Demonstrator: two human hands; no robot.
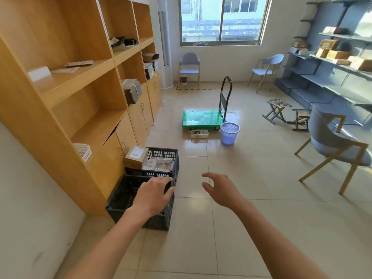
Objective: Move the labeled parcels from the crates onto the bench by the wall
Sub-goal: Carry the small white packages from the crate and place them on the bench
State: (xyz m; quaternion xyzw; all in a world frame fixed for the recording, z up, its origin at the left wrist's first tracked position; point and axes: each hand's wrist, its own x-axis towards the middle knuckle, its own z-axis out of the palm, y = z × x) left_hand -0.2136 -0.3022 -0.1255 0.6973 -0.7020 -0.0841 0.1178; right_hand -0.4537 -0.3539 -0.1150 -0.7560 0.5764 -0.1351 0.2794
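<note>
While your hands hover bare over the floor, the job looks barely begun: no bench shows in this view, and you carry nothing. The far crate [161, 164], just beyond your left hand [154, 195], holds a brown labeled parcel [136, 157] propped on its left rim, label up, long axis running away from you toward the window, with smaller white packets [161, 163] beside it. The near crate [128, 198] beneath that hand looks empty. Your left fingers are relaxed, loosely spread above its rim; your right hand [220, 190] hangs open, fingers curved, gripping nothing.

near crate [122, 198] open-topped, cabinet [104, 168] beside
</note>
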